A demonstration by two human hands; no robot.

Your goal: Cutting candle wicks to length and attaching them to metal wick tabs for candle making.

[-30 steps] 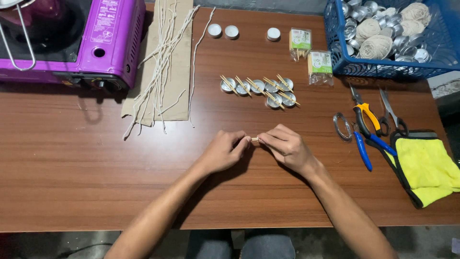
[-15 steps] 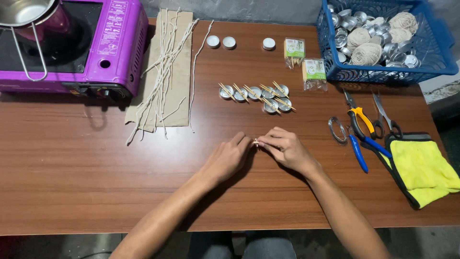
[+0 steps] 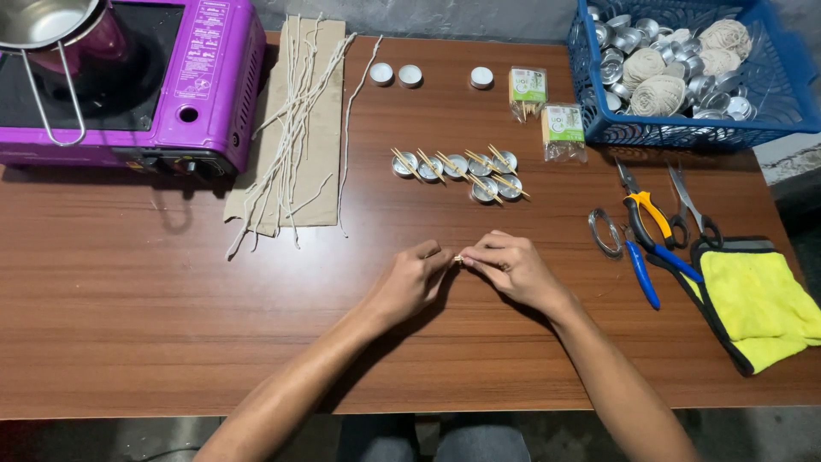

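My left hand (image 3: 413,279) and my right hand (image 3: 510,267) meet at the middle of the brown table (image 3: 128,325), fingertips pinched together on a tiny pale piece (image 3: 458,257) between them; its kind is too small to tell. Just beyond my hands lies a cluster of small metal cups (image 3: 462,167) with thin wooden sticks laid across them. Cut lengths of white wick string (image 3: 295,120) lie on a brown paper sheet (image 3: 323,184) to the left.
A purple portable stove (image 3: 197,85) with a metal pot (image 3: 43,21) stands at the back left. A blue basket (image 3: 599,103) of cups and string balls sits back right. Pliers (image 3: 641,231), scissors (image 3: 693,210), a wire coil (image 3: 605,233) and a yellow cloth (image 3: 761,304) lie right.
My hands stay pinched together on the small piece at the table's middle, with only slight finger shifts. The view has tilted a little.
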